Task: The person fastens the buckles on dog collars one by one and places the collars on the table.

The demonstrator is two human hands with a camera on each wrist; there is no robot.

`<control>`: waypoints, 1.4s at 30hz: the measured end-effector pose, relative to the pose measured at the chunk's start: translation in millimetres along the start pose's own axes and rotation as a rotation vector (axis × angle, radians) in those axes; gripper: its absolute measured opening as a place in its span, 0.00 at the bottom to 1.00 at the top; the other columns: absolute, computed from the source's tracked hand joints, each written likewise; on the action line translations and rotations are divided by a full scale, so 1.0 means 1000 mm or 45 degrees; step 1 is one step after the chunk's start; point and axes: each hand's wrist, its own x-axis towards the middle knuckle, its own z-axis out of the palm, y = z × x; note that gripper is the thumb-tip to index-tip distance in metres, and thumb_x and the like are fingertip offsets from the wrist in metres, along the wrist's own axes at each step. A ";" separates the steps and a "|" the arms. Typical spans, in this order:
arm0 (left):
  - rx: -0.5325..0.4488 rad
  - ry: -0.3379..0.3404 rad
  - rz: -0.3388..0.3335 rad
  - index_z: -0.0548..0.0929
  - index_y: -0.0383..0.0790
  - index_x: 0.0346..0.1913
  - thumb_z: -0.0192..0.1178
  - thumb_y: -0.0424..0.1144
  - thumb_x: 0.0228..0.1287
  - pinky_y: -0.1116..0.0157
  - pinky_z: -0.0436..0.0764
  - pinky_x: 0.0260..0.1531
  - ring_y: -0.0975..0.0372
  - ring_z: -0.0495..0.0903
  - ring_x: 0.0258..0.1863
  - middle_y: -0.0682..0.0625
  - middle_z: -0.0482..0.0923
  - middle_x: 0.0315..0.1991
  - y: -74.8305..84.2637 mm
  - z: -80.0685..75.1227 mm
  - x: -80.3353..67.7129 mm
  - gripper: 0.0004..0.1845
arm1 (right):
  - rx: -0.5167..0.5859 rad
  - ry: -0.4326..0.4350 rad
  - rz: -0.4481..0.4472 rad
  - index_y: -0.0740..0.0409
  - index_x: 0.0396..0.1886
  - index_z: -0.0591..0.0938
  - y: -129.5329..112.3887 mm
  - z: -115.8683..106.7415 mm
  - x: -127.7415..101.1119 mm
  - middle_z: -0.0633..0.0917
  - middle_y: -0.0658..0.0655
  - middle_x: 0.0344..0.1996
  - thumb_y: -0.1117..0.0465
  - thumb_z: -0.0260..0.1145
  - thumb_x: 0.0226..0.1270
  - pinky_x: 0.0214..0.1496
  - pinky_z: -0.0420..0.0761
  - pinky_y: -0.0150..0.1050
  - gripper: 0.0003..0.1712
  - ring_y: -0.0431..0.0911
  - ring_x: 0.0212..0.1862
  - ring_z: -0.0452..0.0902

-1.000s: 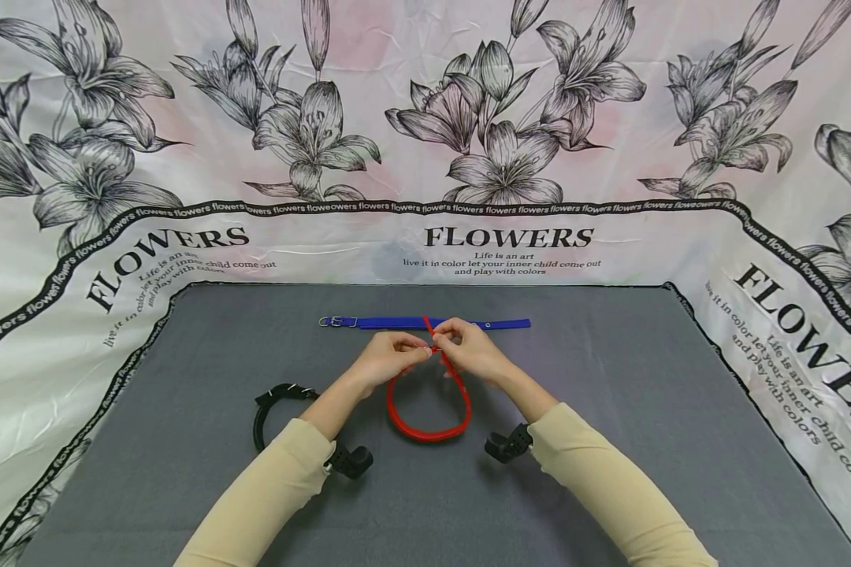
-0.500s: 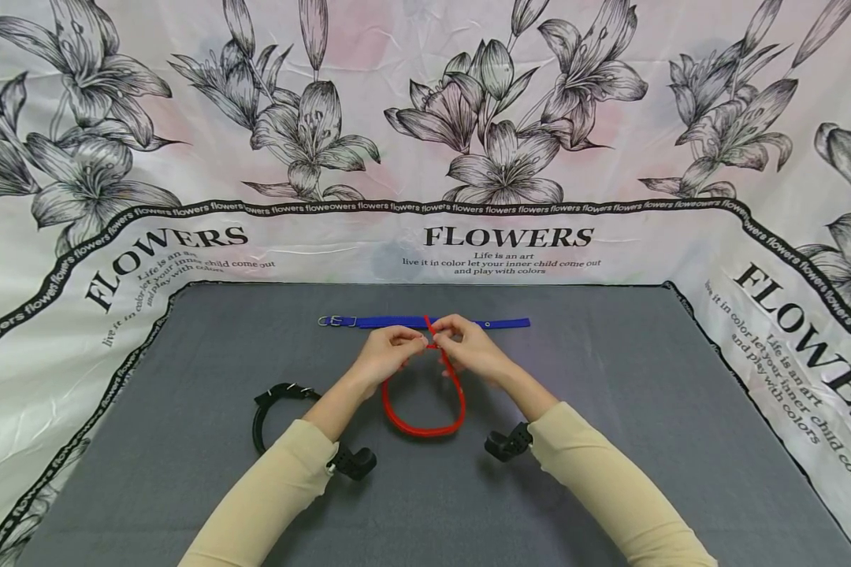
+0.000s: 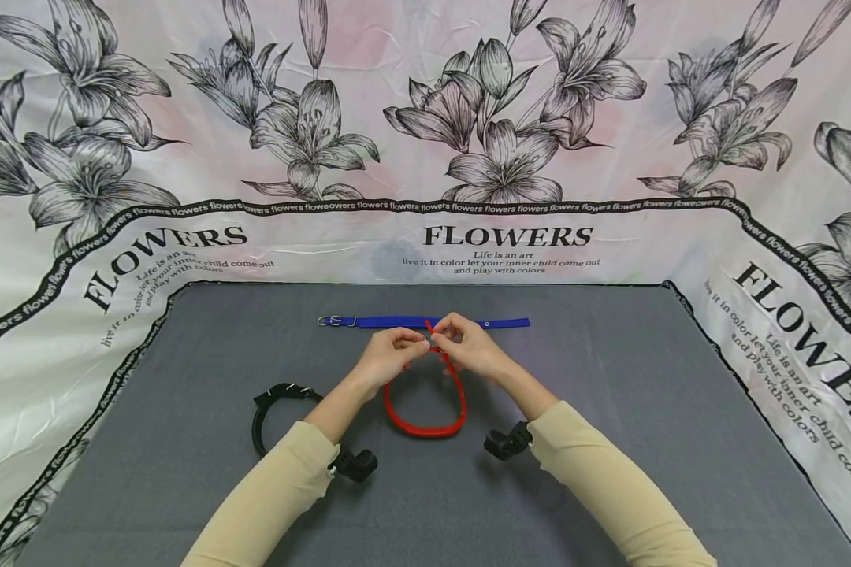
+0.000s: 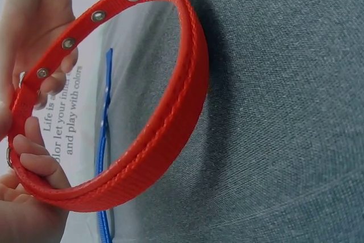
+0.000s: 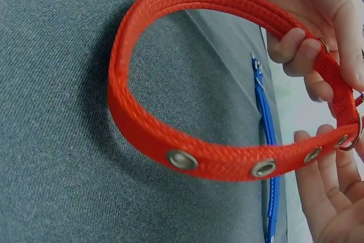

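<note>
Grey tabletop [image 3: 610, 354]. I watch left hand [image 3: 388, 356] and right hand [image 3: 470, 348] pinch red collar [image 3: 425, 432] ends, loop between wrists. Likely light, bendy, not slippery; I'd grip flat part near eyelets [image 5: 263, 168].

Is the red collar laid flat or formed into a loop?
A loop: the red collar curves round, its ends meeting at the left hand and right hand. Fastened or not, I cannot tell.

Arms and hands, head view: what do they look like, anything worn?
The left sleeve and right sleeve are plain pale yellow. A chunky black left wrist camera and matching right wrist camera sit by the cuffs. The left hand and right hand are ungloved.
</note>
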 end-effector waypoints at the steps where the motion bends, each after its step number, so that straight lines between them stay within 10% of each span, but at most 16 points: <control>1: 0.000 -0.003 0.000 0.81 0.44 0.46 0.61 0.45 0.60 0.60 0.75 0.35 0.50 0.76 0.37 0.47 0.82 0.40 0.000 0.000 -0.001 0.14 | 0.004 -0.011 -0.003 0.63 0.48 0.70 0.004 -0.001 0.002 0.74 0.71 0.39 0.60 0.55 0.70 0.40 0.79 0.58 0.13 0.55 0.34 0.78; 9: -0.046 -0.005 -0.014 0.81 0.43 0.46 0.62 0.46 0.60 0.57 0.75 0.41 0.49 0.74 0.42 0.50 0.82 0.39 0.000 0.000 -0.001 0.14 | -0.007 -0.081 -0.030 0.61 0.42 0.69 0.016 -0.007 0.009 0.73 0.77 0.42 0.59 0.55 0.69 0.35 0.81 0.54 0.10 0.70 0.42 0.74; 27: -0.105 0.022 0.009 0.81 0.39 0.46 0.61 0.43 0.61 0.69 0.70 0.29 0.62 0.70 0.28 0.45 0.83 0.39 0.004 0.004 -0.005 0.14 | 0.049 -0.208 -0.016 0.67 0.39 0.71 0.015 -0.014 0.005 0.76 0.69 0.36 0.66 0.55 0.65 0.38 0.81 0.50 0.07 0.58 0.36 0.79; 42: -0.043 0.024 -0.026 0.83 0.41 0.45 0.64 0.44 0.57 0.61 0.76 0.39 0.54 0.78 0.43 0.49 0.84 0.38 0.001 0.001 -0.005 0.14 | 0.023 -0.252 -0.022 0.65 0.39 0.73 0.019 -0.012 0.003 0.72 0.77 0.44 0.63 0.57 0.64 0.39 0.82 0.48 0.08 0.72 0.44 0.72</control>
